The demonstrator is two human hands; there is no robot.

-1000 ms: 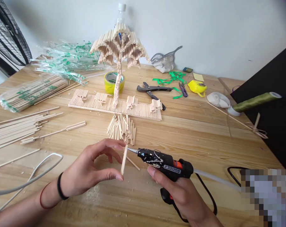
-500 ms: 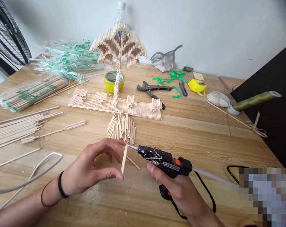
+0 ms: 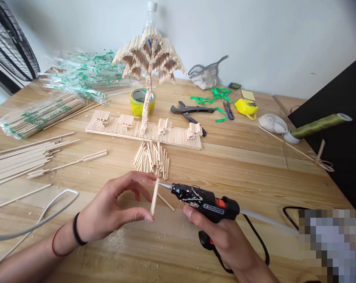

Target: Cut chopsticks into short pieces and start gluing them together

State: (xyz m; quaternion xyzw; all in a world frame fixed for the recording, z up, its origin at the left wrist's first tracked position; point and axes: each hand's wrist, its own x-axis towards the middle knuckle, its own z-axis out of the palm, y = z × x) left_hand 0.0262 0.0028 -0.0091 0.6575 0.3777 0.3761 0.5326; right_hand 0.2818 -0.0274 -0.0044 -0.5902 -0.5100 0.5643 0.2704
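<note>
My left hand (image 3: 113, 210) pinches a short wooden stick (image 3: 155, 196) by its two ends, between forefinger and thumb, holding it nearly upright above the table. My right hand (image 3: 222, 239) grips a black hot glue gun (image 3: 206, 202), whose metal tip touches the upper end of that stick. Another short stick (image 3: 165, 201) lies on the table just behind. A small pile of cut sticks (image 3: 153, 158) sits a little beyond the hands. Behind it stands a stick-built palm tree (image 3: 148, 59) on a flat stick base (image 3: 172, 137) carrying small stick pieces.
Long sticks (image 3: 15, 161) and wrapped chopstick bundles (image 3: 39, 114) lie at the left, with a white cable (image 3: 42, 220). Yellow tape roll (image 3: 138, 101), black cutters (image 3: 192, 112), small scissors (image 3: 228, 112), a yellow tape measure (image 3: 246, 108) and a green thread spool (image 3: 316, 125) lie further back. A fan (image 3: 7, 43) stands far left.
Almost nothing: both hands and the glue gun hold their places, with the gun's tip staying at the stick's top end.
</note>
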